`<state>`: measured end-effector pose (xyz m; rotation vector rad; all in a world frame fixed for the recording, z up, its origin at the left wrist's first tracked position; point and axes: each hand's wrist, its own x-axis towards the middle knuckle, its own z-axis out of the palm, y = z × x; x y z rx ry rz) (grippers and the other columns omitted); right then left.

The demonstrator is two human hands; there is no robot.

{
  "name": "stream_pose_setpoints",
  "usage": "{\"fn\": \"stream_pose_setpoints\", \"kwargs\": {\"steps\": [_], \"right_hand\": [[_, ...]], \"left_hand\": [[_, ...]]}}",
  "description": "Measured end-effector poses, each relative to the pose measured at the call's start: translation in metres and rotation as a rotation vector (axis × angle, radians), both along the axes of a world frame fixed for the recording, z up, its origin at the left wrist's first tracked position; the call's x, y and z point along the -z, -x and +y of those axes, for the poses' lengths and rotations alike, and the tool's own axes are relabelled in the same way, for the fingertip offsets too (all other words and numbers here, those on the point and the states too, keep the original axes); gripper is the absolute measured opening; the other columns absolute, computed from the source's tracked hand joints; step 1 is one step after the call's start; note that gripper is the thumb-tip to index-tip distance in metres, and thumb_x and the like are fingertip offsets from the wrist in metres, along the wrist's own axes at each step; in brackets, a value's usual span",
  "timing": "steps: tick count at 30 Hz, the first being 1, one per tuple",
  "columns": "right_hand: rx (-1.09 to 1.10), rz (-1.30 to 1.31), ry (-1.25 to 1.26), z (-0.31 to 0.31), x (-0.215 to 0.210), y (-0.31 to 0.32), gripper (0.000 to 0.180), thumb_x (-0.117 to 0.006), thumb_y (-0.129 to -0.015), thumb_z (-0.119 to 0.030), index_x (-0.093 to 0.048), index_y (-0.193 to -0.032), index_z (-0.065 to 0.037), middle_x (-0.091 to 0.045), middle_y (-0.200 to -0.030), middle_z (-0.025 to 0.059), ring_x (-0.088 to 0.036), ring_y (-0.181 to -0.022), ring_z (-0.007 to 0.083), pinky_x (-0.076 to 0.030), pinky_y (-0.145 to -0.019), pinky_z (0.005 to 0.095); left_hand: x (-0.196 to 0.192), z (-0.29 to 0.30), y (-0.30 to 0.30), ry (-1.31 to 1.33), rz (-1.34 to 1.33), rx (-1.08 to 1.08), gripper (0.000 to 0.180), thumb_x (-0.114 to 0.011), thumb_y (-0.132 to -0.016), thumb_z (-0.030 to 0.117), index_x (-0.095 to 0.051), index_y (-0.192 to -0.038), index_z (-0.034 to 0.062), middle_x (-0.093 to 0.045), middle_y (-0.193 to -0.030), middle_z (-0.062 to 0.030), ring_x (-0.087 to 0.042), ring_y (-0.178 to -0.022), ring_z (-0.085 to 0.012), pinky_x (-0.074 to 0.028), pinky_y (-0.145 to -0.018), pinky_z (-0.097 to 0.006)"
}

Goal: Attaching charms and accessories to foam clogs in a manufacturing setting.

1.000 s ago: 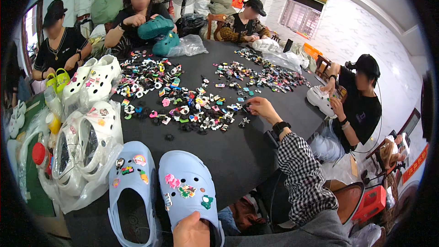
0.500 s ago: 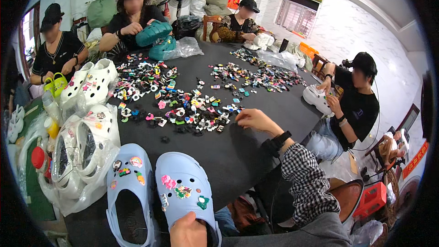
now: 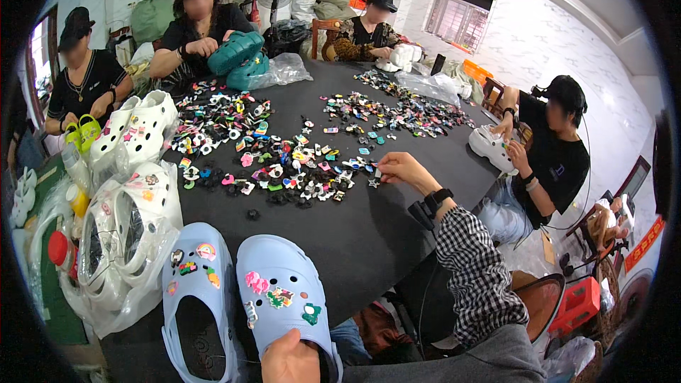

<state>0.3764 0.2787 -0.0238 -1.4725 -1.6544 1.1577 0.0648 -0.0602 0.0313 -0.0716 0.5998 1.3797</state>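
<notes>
My left hand [image 3: 291, 359] is inside the opening of a light blue clog [image 3: 284, 276], gripping its upper with the thumb on the outside. Pink, green and several other charms are fixed in that clog's holes. Its mate, a second light blue clog [image 3: 194, 287], lies to the left, also with charms such as a rainbow and a carrot. My right hand [image 3: 408, 174] is at the right end of the near pile of shoe charms [image 3: 305, 174]. Its thumb and fingertips are pinched together beside a small star-shaped charm [image 3: 373, 183]; whatever they hold is too small to make out.
White clogs in clear plastic [image 3: 135, 234] stand along the table's left edge. More charm piles [image 3: 404, 110] spread across the dark table [image 3: 340, 241]. Co-workers sit round it, one with teal clogs [image 3: 241, 60], one with a white clog [image 3: 489, 147] at the right.
My right hand has moved slightly up and right, its fingers closing into a pinch at the pile's edge. The left hand keeps its hold on the clog.
</notes>
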Motion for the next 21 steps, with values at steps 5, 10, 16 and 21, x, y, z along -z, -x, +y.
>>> {"fn": "stream_pose_setpoints", "kwargs": {"steps": [5, 10, 16, 21], "right_hand": [[0.022, -0.365, -0.179, 0.017, -0.005, 0.004, 0.011, -0.066, -0.085, -0.013, -0.069, -0.090, -0.004, -0.067, -0.080, 0.0060, -0.066, -0.075, 0.0140, -0.052, -0.063, 0.0290], [-0.297, -0.497, -0.598, 0.004, -0.022, 0.061, 0.016, -0.065, -0.081, -0.010, -0.069, -0.093, -0.003, -0.068, -0.087, 0.0115, -0.065, -0.083, 0.0245, -0.052, -0.074, 0.0342], [-0.479, -0.674, -0.645, -0.005, -0.019, 0.080, 0.023, -0.057, -0.077, -0.002, -0.065, -0.098, -0.005, -0.063, -0.098, 0.0112, -0.062, -0.091, 0.0278, -0.050, -0.077, 0.0384], [-0.563, -0.700, -0.597, 0.002, -0.020, 0.076, 0.030, -0.054, -0.076, -0.001, -0.060, -0.105, -0.007, -0.058, -0.102, 0.0113, -0.060, -0.095, 0.0284, -0.049, -0.077, 0.0394]], "left_hand": [[0.022, -0.001, 0.014, -0.117, -0.121, -0.038, 0.022, -0.047, -0.096, 0.011, -0.050, -0.074, 0.0089, -0.048, -0.065, 0.0000, -0.050, -0.067, -0.0125, -0.041, -0.069, -0.029], [0.005, 0.007, 0.018, -0.023, -0.110, -0.067, 0.023, -0.047, -0.095, 0.011, -0.047, -0.072, 0.0097, -0.046, -0.065, 0.0000, -0.046, -0.066, -0.0134, -0.039, -0.067, -0.031], [0.001, 0.009, 0.021, -0.065, -0.102, -0.043, 0.016, -0.049, -0.094, 0.008, -0.050, -0.078, 0.0091, -0.046, -0.068, 0.0010, -0.046, -0.068, -0.0118, -0.039, -0.069, -0.030], [-0.003, 0.017, 0.018, -0.016, -0.055, -0.055, 0.014, -0.051, -0.094, 0.006, -0.050, -0.080, 0.0095, -0.045, -0.072, 0.0019, -0.045, -0.069, -0.0102, -0.039, -0.070, -0.029]]}}
